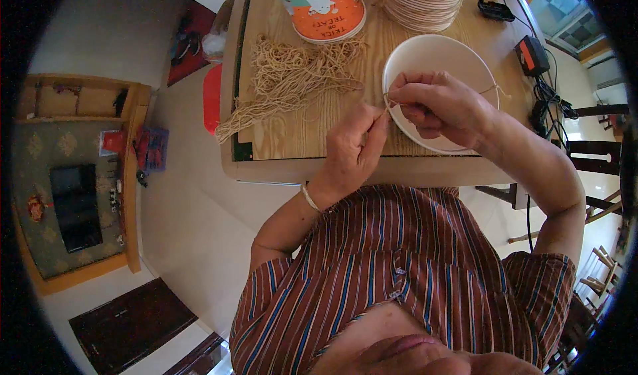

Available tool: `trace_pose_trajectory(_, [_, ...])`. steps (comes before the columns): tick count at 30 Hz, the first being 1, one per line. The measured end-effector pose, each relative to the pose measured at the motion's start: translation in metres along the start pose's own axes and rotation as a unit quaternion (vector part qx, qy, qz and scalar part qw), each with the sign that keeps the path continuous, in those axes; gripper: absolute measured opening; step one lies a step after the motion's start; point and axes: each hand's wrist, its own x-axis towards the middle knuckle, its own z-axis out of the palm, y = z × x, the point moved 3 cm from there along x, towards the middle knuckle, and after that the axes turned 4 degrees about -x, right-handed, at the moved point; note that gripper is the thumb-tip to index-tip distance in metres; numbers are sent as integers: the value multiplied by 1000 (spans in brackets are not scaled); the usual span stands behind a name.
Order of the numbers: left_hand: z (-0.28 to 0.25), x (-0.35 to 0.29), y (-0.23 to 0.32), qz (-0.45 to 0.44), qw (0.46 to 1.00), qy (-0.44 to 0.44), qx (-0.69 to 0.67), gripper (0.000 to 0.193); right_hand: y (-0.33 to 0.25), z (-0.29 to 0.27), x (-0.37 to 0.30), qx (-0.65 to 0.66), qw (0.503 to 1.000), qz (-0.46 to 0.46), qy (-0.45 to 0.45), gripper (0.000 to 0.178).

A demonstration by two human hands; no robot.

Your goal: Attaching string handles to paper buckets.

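A white paper bucket stands on the wooden table in front of me, its open mouth facing up. Thin beige cord passes through its right side and ends in a loose tail. At the bucket's left rim, my left hand pinches a piece of cord between thumb and index finger. Over the mouth, my right hand is closed on the cord at the same rim, its fingertips close to the left ones. Whether a knot is there is too small to tell. Left of the bucket lies a tangled bundle of cord strands.
Behind the bundle sits a printed orange and green bucket. A tall stack of white paper buckets rises at the back. To the right are a black box with an orange label and tangled black cables. A red stool is beyond the left edge.
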Motion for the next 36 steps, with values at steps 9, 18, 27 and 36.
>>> trace_pose_trajectory(9, [-4, -6, -4, 5, 1000, 25, 11, 12, -2, 0, -4, -20, 1000, -6, -2, 10])
trace_pose_trajectory(18, [-11, -1, 1, 71, 994, 80, 19, 23, 1, -2, -4, -27, 999, -25, 8, 5])
trace_pose_trajectory(27, [-11, 8, -6, -66, 986, 60, -140, 14, 2, -5, -2, -1, 998, -56, -18, 4])
trace_pose_trajectory(36, [-9, 8, -1, -31, 993, 68, -96, 15, 2, -5, -5, 3, 999, -26, -19, 5])
